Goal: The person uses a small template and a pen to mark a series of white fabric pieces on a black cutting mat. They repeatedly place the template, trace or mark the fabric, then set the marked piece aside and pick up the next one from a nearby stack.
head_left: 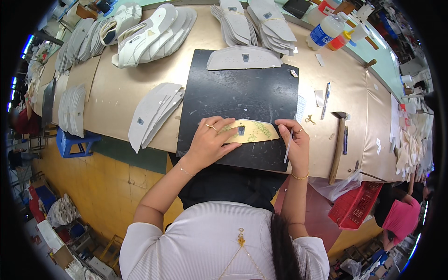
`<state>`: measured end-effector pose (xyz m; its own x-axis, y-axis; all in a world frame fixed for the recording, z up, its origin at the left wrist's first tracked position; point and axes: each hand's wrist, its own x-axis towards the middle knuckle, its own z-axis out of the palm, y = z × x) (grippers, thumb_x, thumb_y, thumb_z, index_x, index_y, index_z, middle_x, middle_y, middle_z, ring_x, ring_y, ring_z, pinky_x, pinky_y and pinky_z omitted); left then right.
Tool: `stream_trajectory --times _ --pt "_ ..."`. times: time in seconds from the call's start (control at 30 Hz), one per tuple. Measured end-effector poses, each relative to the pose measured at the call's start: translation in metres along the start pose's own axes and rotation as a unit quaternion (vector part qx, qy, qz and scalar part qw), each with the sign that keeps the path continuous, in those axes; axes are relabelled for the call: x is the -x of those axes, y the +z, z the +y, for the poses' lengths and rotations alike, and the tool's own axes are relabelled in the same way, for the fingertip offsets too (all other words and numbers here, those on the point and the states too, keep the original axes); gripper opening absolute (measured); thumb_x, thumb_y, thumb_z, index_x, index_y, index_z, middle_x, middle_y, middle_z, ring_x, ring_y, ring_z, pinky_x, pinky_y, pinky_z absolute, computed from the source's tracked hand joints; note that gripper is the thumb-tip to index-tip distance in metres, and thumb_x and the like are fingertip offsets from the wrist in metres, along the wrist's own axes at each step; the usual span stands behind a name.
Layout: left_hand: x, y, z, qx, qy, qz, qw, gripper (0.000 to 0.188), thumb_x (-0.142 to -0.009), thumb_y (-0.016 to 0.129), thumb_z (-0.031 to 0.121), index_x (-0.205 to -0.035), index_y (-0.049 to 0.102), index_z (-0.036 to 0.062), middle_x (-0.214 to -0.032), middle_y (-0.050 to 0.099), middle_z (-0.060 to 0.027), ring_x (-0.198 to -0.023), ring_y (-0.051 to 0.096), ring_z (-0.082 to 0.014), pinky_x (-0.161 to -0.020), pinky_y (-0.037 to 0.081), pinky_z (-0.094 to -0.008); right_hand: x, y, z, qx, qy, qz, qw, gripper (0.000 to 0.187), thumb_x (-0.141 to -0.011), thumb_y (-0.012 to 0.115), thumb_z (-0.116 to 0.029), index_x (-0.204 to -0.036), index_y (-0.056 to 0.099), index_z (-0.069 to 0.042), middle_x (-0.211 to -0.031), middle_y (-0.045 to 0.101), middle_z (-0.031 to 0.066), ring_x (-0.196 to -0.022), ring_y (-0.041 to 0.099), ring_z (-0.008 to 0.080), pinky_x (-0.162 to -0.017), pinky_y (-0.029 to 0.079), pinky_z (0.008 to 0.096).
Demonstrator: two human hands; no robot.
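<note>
A yellow curved template (pixel 261 132) with green handwriting and a small dark window lies on the black mat (pixel 224 95). My left hand (pixel 207 142) rests on its left part, fingers stretched out and pressing it down. At its right end, my right hand (pixel 297 144) is closed round a thin pale stick (pixel 288 148), like a slim marking pen or refill. Whether a piece lies under the template is hidden. Along the mat's far edge sits a grey curved shoe piece (pixel 245 58) bearing a dark patch. More such pieces (pixel 154 114) are fanned out left of the mat.
Bundled grey pieces (pixel 235 25) and stacked white shoe uppers (pixel 154 39) lie at the back. To the right are a hammer (pixel 338 149), a blue pen (pixel 325 100) and a plastic bottle (pixel 324 33). A red crate (pixel 357 205) stands below the table edge.
</note>
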<state>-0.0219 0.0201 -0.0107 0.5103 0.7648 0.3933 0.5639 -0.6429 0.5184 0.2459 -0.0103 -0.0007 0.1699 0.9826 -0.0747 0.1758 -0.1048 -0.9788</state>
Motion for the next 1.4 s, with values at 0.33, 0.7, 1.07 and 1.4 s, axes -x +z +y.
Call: stream_trajectory --times 0.33,0.7,1.07,1.4 --pt "0.000 0.003 0.002 -0.001 -0.009 0.008 1.000 0.040 -0.072 0.088 0.026 -0.106 0.075 0.0096 -0.126 0.067 -0.0045 -0.111 0.060 -0.0267 -0.097 0.046 -0.0405 -0.001 0.001 -0.001 0.020 -0.010 -0.002 1.000 0.017 -0.099 0.069 -0.015 -0.108 0.073 0.000 -0.096 0.070 0.0021 -0.085 0.058 0.0092 -0.079 0.047 0.0237" --pt "0.000 0.003 0.001 0.007 0.000 0.005 1.000 0.035 -0.076 0.085 0.026 -0.104 0.075 0.0069 -0.125 0.067 -0.0067 -0.111 0.059 -0.0264 -0.095 0.046 -0.0400 -0.004 0.008 -0.004 -0.023 -0.009 0.023 0.999 0.031 -0.106 0.059 -0.020 -0.128 0.066 0.000 -0.106 0.070 0.0073 -0.099 0.064 0.0137 -0.088 0.051 0.0268" --pt "0.000 0.003 0.002 -0.005 0.006 0.001 1.000 0.033 -0.078 0.083 0.028 -0.104 0.076 0.0081 -0.125 0.067 -0.0056 -0.109 0.059 -0.0251 -0.092 0.045 -0.0406 -0.013 0.051 -0.031 0.111 -0.099 -0.037 0.988 0.025 -0.104 0.060 -0.022 -0.106 0.074 -0.001 -0.098 0.068 0.0138 -0.082 0.066 0.0250 -0.074 0.051 0.0340" --pt "-0.005 0.000 0.018 -0.069 -0.032 -0.028 0.997 0.032 -0.076 0.082 0.023 -0.103 0.074 0.0070 -0.126 0.067 -0.0041 -0.107 0.061 -0.0237 -0.091 0.045 -0.0401 -0.026 0.071 -0.031 0.263 -0.208 -0.062 0.940 0.021 -0.095 0.069 -0.021 -0.083 0.072 -0.004 -0.079 0.070 0.0059 -0.073 0.067 0.0253 -0.066 0.052 0.0357"
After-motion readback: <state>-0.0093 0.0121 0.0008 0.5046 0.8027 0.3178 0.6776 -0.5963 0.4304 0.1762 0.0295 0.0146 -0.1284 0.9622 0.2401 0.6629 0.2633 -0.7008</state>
